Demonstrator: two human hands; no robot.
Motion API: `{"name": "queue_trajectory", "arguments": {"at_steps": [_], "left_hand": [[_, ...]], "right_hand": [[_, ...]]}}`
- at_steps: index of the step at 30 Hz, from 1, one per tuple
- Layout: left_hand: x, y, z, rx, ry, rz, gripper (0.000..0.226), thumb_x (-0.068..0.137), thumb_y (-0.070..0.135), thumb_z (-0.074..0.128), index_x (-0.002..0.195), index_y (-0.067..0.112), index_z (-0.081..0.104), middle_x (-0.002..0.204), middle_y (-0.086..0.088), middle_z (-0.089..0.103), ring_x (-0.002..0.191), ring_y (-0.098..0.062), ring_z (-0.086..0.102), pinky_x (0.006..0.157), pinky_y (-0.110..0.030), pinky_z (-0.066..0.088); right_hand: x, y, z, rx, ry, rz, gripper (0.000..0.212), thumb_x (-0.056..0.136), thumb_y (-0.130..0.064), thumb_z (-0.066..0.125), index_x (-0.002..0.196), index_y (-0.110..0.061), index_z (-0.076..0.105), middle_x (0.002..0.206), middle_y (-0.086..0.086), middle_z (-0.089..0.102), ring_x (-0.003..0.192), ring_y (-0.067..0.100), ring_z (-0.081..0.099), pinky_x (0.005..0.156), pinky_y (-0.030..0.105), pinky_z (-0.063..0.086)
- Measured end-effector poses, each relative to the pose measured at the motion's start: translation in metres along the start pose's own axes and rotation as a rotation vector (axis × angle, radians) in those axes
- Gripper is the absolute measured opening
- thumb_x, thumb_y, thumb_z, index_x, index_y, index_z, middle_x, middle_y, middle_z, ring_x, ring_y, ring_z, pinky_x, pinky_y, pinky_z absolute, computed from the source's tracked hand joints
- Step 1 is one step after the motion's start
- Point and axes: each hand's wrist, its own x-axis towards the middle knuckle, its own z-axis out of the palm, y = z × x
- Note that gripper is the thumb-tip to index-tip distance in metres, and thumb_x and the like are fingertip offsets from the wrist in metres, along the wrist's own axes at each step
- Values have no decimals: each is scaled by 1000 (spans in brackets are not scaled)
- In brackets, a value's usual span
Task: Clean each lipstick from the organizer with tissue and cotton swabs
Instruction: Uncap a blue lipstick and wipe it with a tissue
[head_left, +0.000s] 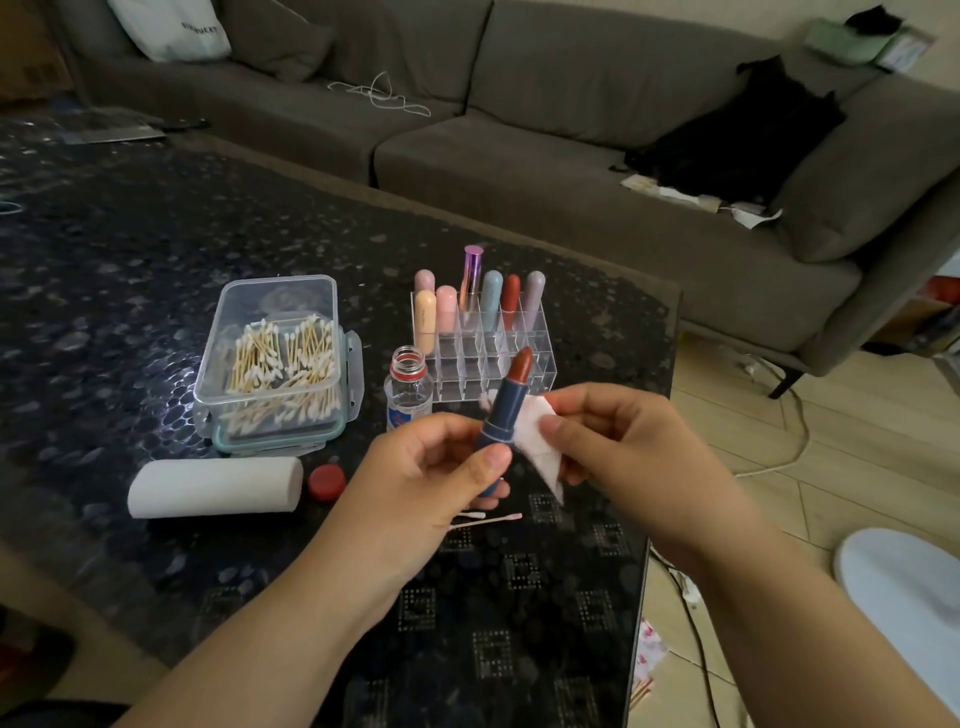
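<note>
1. Here, the dark table (156, 260) spreads under everything, with the sofa (519, 156) behind it.
2. On the table lies the tissue roll (215, 487) on its side, and behind it the swab box (275, 364), open and full.
3. The organizer (493, 358) stands past my hands, with seven capped sticks upright in its back rows; the front cells look empty.
4. An open bottle (409, 389) stands just beside the organizer, its red cap (326, 481) near the roll.
5. My left hand (441, 467) grips the lipstick (506, 415) by the blue case, thumb across the lower barrel and fingers curled behind. It hangs above the table's near edge, between me and the organizer.
6. My right hand (613, 436) pinches a folded tissue (537, 441) against the case's right side, thumb on top.
7. The lipstick's long axis runs up and slightly right, tilted away from me, with the red bullet exposed at the top and the base down in my palm.
8. I judge it light and stiff in the case but soft in the bullet, which would smear or snap under side pressure. So I would hold it low on the barrel and wipe gently near the collar.
9. Two used swabs (485, 518) lie on the table under my hands, one tipped pink.
</note>
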Motion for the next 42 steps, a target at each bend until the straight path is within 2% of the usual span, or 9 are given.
{"name": "queue_trajectory", "arguments": {"at_steps": [4,10,15,22,29,34,38,40,42], "left_hand": [[-1,2,0,-17,-23,16,26,63,25,66,86,13,69,72,1,71,64,-10,66,61,-18,52],[-1,4,-2,-57,-11,52,23,62,26,67,81,13,70,70,-2,70,64,-12,64,62,-22,53],[-2,4,-1,-71,-41,61,17,62,24,68,77,15,72,73,-2,70,65,-14,64,62,-20,52],[-5,6,0,-30,-71,108,14,57,33,71,70,30,74,67,2,69,63,-8,63,63,-17,49],[-2,2,3,49,45,199,15,51,30,74,65,28,68,69,1,70,66,-7,64,64,-18,51],[-4,0,2,151,101,212,26,51,42,71,71,27,65,74,1,71,68,-9,66,64,-20,52],[-10,0,5,37,22,88,38,67,48,57,93,21,65,84,0,73,79,-14,70,74,-26,54],[-10,1,5,-46,2,32,38,74,44,52,93,14,66,76,-6,71,71,-20,68,71,-31,54],[-9,2,5,-40,19,51,33,75,39,54,87,11,66,71,-5,69,65,-17,64,69,-31,52]], "right_hand": [[-5,-4,4,289,-113,-3,20,89,-7,55,101,-8,71,89,10,73,71,12,61,60,17,49],[-1,-2,12,740,-136,75,25,79,-13,57,94,-1,73,77,12,67,66,15,60,66,23,54],[0,1,18,695,-140,69,36,79,-16,65,108,5,65,100,23,67,85,27,60,75,31,55],[-1,-2,27,643,-117,-9,28,72,-25,62,86,-3,75,84,15,72,71,19,66,63,26,56],[-1,8,36,492,-60,-102,29,89,-30,59,99,-6,72,98,15,72,97,30,68,91,40,53],[-1,8,39,446,-43,-134,31,90,-30,55,104,-7,69,102,12,72,102,28,67,97,45,49],[0,7,36,473,-64,-129,34,90,-32,54,103,-3,68,95,15,71,87,30,67,81,44,54],[0,7,34,465,-65,-128,38,89,-34,52,100,-1,66,83,13,69,68,21,61,66,36,49],[1,8,32,466,-65,-136,38,91,-34,50,101,-1,66,83,12,69,66,18,59,67,34,47]]}}
